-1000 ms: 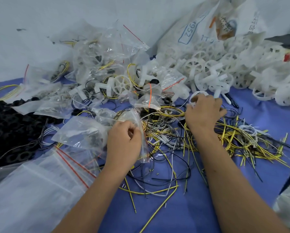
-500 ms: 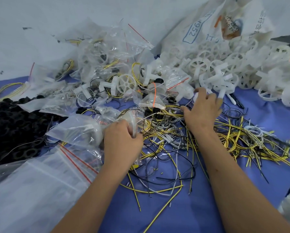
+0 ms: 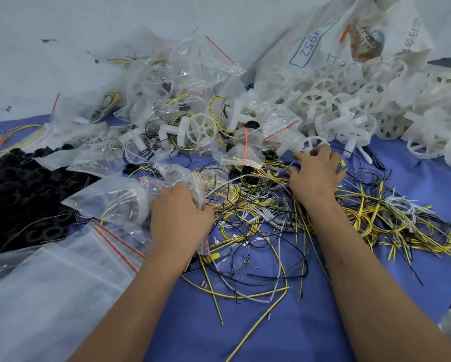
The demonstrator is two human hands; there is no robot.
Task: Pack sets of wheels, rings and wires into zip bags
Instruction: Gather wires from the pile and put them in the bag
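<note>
Left hand (image 3: 178, 218) grips an open zip bag (image 3: 130, 198); right hand (image 3: 314, 173), fingers curled, reaches a white wheel (image 3: 313, 143) beside tangled wires (image 3: 258, 205). Risk: snagged wires dragging along, spoiling the set.

Even, bright overhead light; your hands cast only faint, soft shadows. Glare glints on the zip bags (image 3: 120, 202) beside your left hand (image 3: 180, 218). Wide-angle distortion bends the edges; detail beyond your right hand (image 3: 314, 176) looks soft.

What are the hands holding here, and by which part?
Left hand grips a clear zip bag at its red-striped mouth. Right hand rests on the wires; any hold cannot be told.
</note>
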